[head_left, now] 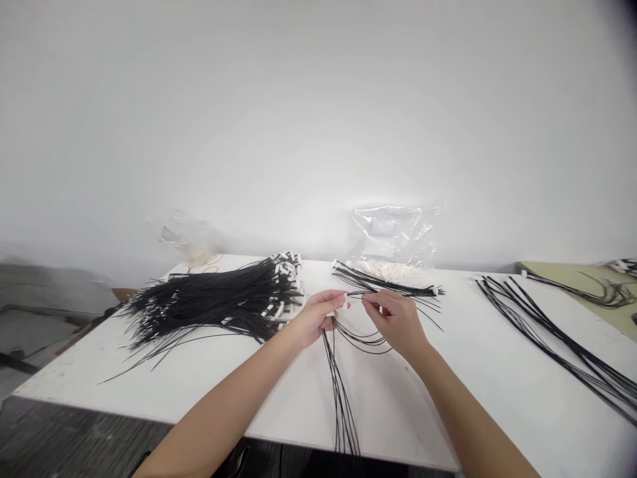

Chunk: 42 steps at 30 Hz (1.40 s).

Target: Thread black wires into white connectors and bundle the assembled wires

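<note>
Over the middle of the white table, my left hand [318, 317] is closed on a small white connector [344, 301] with the thumb and fingers pinched. Thin black wires [340, 392] hang from below that hand toward the table's front edge, and some loop to the right under my right hand. My right hand [391, 315] is pinched on a thin black wire [355, 293] just right of the connector. The fingers hide the wire's tip, so I cannot tell how far it sits in the connector.
A big pile of black wires with white connectors [223, 299] lies on the left of the table [199, 392]. Behind my hands are a smaller wire bundle [388, 282] and a clear bag of white pieces [395, 265]. More black wires [552, 332] lie at right, near a green mat [572, 275].
</note>
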Motion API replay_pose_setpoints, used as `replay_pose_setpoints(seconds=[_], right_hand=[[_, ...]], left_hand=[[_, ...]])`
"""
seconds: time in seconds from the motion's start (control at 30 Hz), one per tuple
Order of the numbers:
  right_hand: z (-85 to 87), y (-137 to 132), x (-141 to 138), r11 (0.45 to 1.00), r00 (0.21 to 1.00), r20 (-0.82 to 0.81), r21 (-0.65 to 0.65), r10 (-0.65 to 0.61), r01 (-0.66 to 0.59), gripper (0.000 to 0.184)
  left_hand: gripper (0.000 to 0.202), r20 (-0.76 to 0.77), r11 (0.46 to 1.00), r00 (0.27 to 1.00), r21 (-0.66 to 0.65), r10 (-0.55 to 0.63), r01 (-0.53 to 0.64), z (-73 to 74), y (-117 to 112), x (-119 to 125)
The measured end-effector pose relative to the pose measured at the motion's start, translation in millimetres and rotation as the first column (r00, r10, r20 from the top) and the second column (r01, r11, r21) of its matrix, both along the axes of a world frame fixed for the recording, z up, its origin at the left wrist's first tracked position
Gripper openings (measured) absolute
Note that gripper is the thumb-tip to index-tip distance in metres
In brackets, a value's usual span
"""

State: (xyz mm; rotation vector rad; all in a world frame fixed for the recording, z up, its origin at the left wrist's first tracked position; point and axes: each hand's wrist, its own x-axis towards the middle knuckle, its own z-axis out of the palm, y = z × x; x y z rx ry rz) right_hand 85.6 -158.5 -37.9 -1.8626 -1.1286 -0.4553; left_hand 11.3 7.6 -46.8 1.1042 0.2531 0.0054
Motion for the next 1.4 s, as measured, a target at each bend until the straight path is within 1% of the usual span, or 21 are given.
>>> replay_pose_setpoints(seconds=[0.1, 0.2, 0.3, 0.47, 0.57, 0.7, 1.0, 1.4], right_hand=[[-3.3, -0.9, 1.6, 0.999, 0.99, 0.142, -0.037, -0.015, 0.02, 0.017], [-6.9, -1.1, 3.0, 0.997, 0.947, 0.32, -0.057, -0.036, 0.058, 0.015], [-9.0, -1.2, 3.4, 0.993, 0.905, 0.423, -0.082, -0.039, 0.08, 0.014], [-11.0, -1.7, 2.7, 0.991, 0.895, 0.446, -0.111, -0.021, 0.079, 0.013], [-11.8, -0.9, 2.0, 0.989, 0.885, 0.465, -0.121, -0.025, 0.091, 0.014], [-10.2, 0.5, 0.9, 0.989, 0.876, 0.481, -0.112, -0.033, 0.099, 0.015], [-8.5, -1.5, 0.6, 0.99, 0.881, 0.472, -0.117, -0.011, 0.075, 0.016], [-8.3, -0.2, -1.4, 0.986, 0.861, 0.508, -0.129, -0.029, 0.11, 0.016]], left_hand=[[0.034, -0.017, 1.0, 1.0, 0.005, -0.008, 0.008, 0.3, -0.3, -0.5], [0.036, -0.029, 1.0, 0.999, 0.015, -0.021, 0.021, -0.2, -0.4, -0.9], [0.035, -0.043, 0.999, 0.998, 0.021, -0.036, 0.037, -1.1, 0.2, -1.0], [0.034, -0.059, 0.998, 0.997, 0.025, -0.054, 0.056, -0.5, 1.7, -0.9], [0.036, -0.062, 0.998, 0.997, 0.041, -0.041, 0.044, 0.9, 1.8, -0.3], [0.037, -0.059, 0.997, 0.998, 0.064, -0.033, 0.036, 1.4, 1.7, 0.3], [0.036, -0.064, 0.997, 0.997, 0.057, -0.042, 0.046, 0.4, 1.9, -0.8], [0.037, -0.077, 0.997, 0.997, 0.069, -0.025, 0.03, -0.3, 1.0, -0.5]])
